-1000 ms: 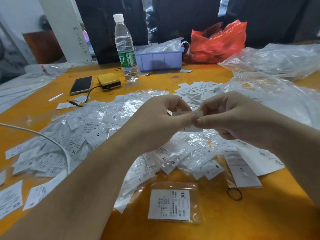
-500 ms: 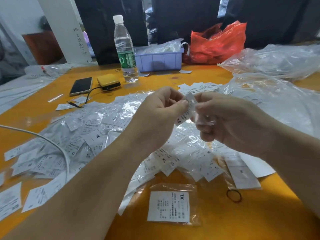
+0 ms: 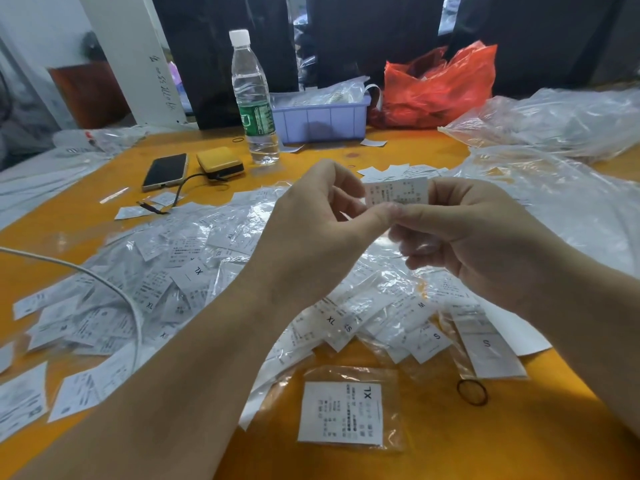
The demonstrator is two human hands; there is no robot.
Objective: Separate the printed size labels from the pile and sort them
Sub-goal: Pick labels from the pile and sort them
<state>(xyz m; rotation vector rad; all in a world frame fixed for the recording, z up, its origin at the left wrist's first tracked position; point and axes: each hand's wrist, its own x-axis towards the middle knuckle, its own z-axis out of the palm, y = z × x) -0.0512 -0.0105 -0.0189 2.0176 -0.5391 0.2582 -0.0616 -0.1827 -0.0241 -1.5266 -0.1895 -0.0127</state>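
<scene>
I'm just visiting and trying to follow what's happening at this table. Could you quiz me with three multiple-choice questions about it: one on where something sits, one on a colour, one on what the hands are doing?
1. Where does the water bottle stand?
A. Just left of the lilac tray
B. Inside the red bag
C. On top of the phone

2. What colour is the table?
A. White
B. Orange-yellow
C. Green

3. What are the hands doing with the raised label?
A. Both lie flat on the table
B. Only the left hand touches it
C. Both pinch it above the label pile

Answers: 1 A, the bottle stands upright against the tray's left end. 2 B, bare orange-yellow surface shows around the labels. 3 C, left thumb and right hand fingertips meet at the label's lower edge, clear of the pile.
</scene>
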